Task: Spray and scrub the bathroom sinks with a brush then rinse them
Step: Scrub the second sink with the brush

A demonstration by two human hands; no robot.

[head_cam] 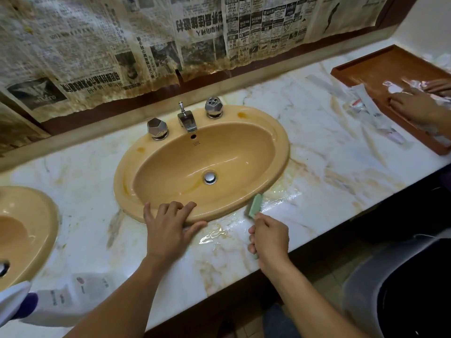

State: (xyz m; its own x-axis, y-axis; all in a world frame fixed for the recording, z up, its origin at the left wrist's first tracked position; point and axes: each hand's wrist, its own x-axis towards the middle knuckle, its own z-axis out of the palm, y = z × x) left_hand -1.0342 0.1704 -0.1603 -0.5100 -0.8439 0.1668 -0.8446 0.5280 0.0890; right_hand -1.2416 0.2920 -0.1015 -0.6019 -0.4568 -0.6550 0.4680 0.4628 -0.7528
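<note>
A yellow oval sink [275, 132] is set into a marble counter, with a chrome tap [187, 120] and two faceted knobs behind the bowl. My left hand [168, 225] rests flat on the sink's near rim, fingers spread. My right hand [269, 237] grips the handle of a pale green brush [255, 205], whose head lies against the sink's right front rim, where the counter is wet. A second yellow sink [31, 215] shows at the left edge. A white spray bottle [56, 298] lies on the counter at the lower left.
Another person's hand [415, 103] rests on packets in a wooden tray [380, 67] at the far right. Stained newspaper covers the wall behind the counter. A grey bin [366, 284] stands below the counter edge at the right. Puddles lie on the marble by the brush.
</note>
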